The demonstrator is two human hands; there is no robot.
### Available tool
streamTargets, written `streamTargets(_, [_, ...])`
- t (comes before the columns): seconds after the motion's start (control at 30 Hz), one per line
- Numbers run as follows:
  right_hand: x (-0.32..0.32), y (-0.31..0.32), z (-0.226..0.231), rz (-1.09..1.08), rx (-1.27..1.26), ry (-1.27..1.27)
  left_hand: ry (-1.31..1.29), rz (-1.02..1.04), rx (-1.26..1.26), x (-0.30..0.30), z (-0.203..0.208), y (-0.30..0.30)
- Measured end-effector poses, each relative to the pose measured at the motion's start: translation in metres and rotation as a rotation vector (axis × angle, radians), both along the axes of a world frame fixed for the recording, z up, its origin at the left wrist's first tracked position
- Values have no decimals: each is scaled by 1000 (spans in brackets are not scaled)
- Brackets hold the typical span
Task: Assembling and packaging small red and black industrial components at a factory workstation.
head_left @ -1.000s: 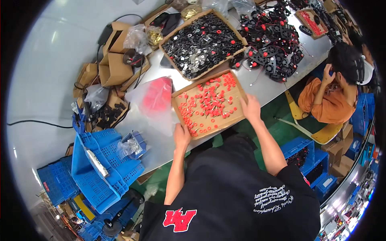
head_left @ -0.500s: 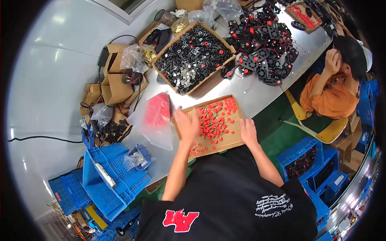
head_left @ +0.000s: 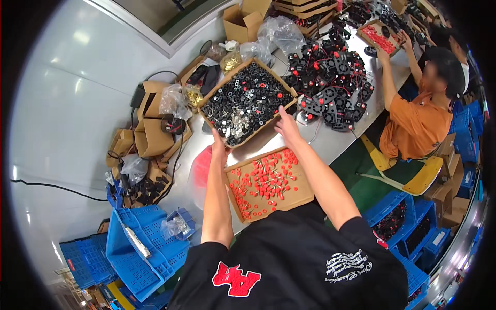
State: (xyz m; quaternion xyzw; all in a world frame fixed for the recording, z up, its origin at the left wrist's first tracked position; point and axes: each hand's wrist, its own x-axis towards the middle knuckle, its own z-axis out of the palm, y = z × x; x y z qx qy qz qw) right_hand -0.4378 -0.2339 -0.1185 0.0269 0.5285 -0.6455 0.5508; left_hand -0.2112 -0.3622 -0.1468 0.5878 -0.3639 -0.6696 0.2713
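Note:
My left hand [head_left: 219,148] grips the near-left corner of a shallow cardboard tray [head_left: 258,127] full of small black, white and a few red parts. My right hand [head_left: 288,128] is at the tray's near-right side, its fingers on the edge. Just below my forearms lies a second cardboard tray [head_left: 295,198], holding many red-headed pins and loose red caps. Beside my left forearm is a clear plastic bag with red contents [head_left: 202,168], partly covered by the arm.
Black assemblies with red parts [head_left: 330,93] are heaped right of the tray. Cardboard boxes [head_left: 152,137] and plastic bags line the wall at left. Blue crates [head_left: 147,248] stand lower left. A co-worker in orange [head_left: 421,121] reaches toward another tray of red parts [head_left: 380,39].
Both hands have left the tray of red pins and reached forward to the tray of black parts. The co-worker's arms have stretched out to the far tray.

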Motion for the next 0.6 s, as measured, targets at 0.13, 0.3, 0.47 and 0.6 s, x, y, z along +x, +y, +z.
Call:
streamTargets(0.13, [-7, -35, -3, -58, -81, -157, 26, 18, 57, 2, 11, 1])
streamTargets(0.3, [10, -68, -21, -359, -268, -49, -443, -43, -426, 13, 8, 7])
streamTargets(0.47, [21, -77, -29, -429, -345, -231, -863, -275, -1083, 18, 5, -2])
streamTargets(0.6, [24, -83, -25, -567, -318, -184, -702, -294, -1016, 17, 15, -2])
